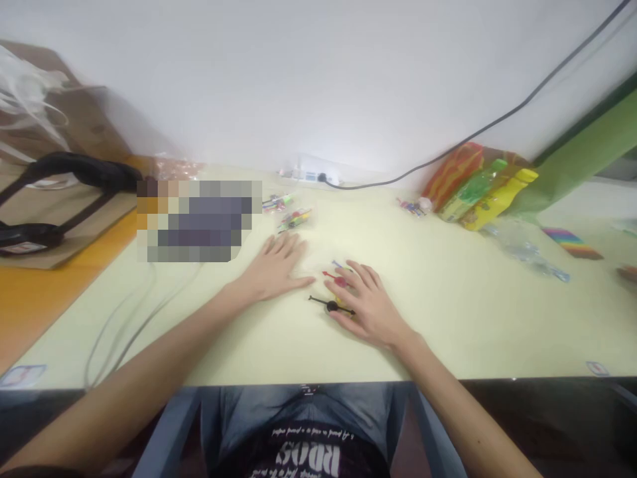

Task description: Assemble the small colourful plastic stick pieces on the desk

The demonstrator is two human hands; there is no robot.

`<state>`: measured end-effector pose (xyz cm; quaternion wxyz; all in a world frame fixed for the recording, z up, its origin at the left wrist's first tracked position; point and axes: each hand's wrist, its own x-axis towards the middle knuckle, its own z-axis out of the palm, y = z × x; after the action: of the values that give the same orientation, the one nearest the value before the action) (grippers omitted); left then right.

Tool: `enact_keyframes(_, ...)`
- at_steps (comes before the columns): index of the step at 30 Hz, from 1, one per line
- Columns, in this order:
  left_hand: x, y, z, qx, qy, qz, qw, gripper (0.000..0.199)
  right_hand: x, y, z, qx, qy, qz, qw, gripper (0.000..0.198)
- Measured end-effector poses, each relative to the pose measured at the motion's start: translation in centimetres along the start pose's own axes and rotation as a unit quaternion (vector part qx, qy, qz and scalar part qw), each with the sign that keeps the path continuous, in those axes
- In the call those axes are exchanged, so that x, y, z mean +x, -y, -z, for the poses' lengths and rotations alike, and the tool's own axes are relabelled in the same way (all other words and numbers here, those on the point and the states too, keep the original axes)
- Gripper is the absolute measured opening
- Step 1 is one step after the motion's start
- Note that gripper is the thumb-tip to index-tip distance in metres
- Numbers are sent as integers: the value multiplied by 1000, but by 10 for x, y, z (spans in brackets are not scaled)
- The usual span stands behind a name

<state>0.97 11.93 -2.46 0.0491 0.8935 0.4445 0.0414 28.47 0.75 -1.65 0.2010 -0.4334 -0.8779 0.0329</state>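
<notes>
A black arrow spinner (332, 306) lies on the pale yellow bench (472, 318), in front of the person. A red arrow spinner (340, 281) lies just past it, and a bit of a blue one (337, 264) shows past that. Something yellow (340, 301) peeks out between the black and red ones.

The right hand (365, 302) is palm down over these spinners and hides parts of them. Its grip is wide and loose, with the thumb by the black one and a finger by the red one. I can't tell if the fingertips touch them. The left hand (279, 269) is spread flat near them, its grip wide, with nothing in it.

Past the left hand are small clear bags with bright bits inside (296, 218). A white box (313, 171) by the wall has a dark cord (432, 159) going up to the right. On the right stand a bottle with a green cap (475, 192), a yellow bottle (500, 200) and a red and orange snack bag (452, 174). A rainbow-striped card (572, 243) lies farther right.
</notes>
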Motion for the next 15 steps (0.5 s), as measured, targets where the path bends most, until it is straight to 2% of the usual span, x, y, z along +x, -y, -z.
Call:
enact_keyframes(4, -6, -5, 10, -9, -49, -34, 998, 97, 2, 1, -3, -17, 2, -3, 1000, 56)
enact_keyframes(7, 0, -15, 17, -39, -78, -49, 995, 65, 3, 2, -3, -22, 0, 14, 1000, 52)
enact_keyframes(11, 14, -18, 3, -40, -10, -58, 997, 64, 1, 7, -4, -18, 38, 49, 998, 47)
enact_keyframes(15, 22, -3, -9, -16, -5, -58, 998, 69, -5, 2, -5, -6, 54, 56, 997, 40)
